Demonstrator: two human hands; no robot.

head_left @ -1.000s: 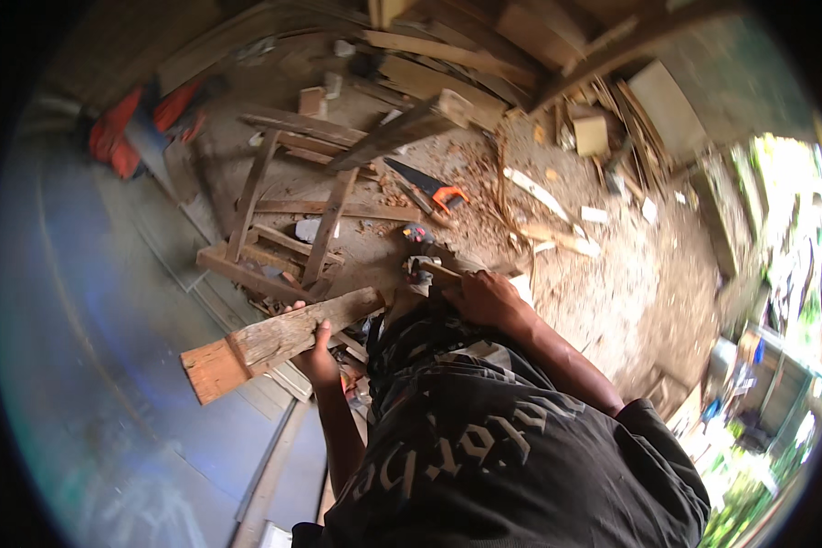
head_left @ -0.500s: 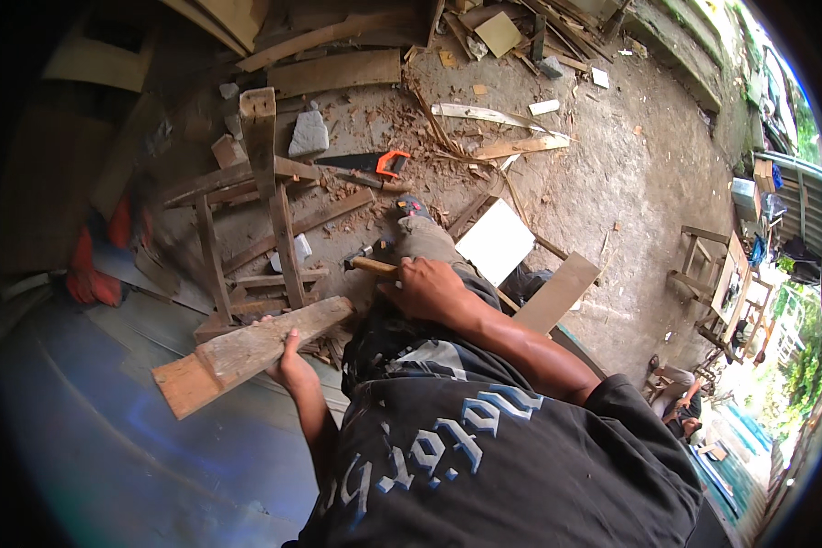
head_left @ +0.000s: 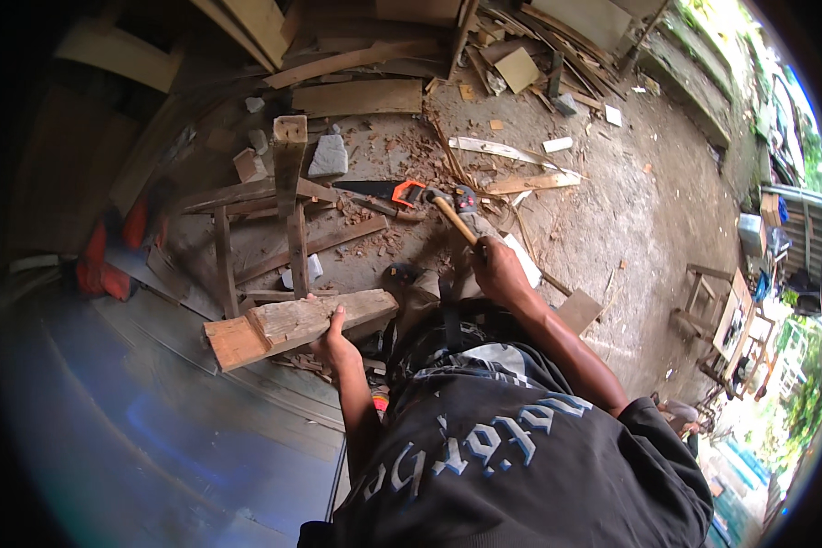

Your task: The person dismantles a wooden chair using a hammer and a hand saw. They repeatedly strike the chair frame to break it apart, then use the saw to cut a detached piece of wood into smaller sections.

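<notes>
My left hand [head_left: 334, 345] grips a rough wooden beam [head_left: 315, 320] from its near side, thumb on top. The beam's left end is cut into a thinner, fresh-coloured tenon [head_left: 236, 342]. My right hand [head_left: 502, 268] is wrapped round the wooden handle of a hammer [head_left: 454, 219], whose head points away from me, above my foot. Beyond the beam stands a wooden frame [head_left: 298, 242] with an upright post. On the ground past the hammer lies a handsaw [head_left: 374, 189] with an orange and black handle.
A grey stone block [head_left: 329, 156] and wood chips lie on the dirt floor. Planks and offcuts [head_left: 356, 98] are piled at the far side. A blue-grey sheet surface [head_left: 183, 438] spreads at the left. A wooden bench [head_left: 731, 315] stands at the right.
My right hand has raised the hammer and swung it away from me and to the right. The beam in my left hand has shifted slightly right in view.
</notes>
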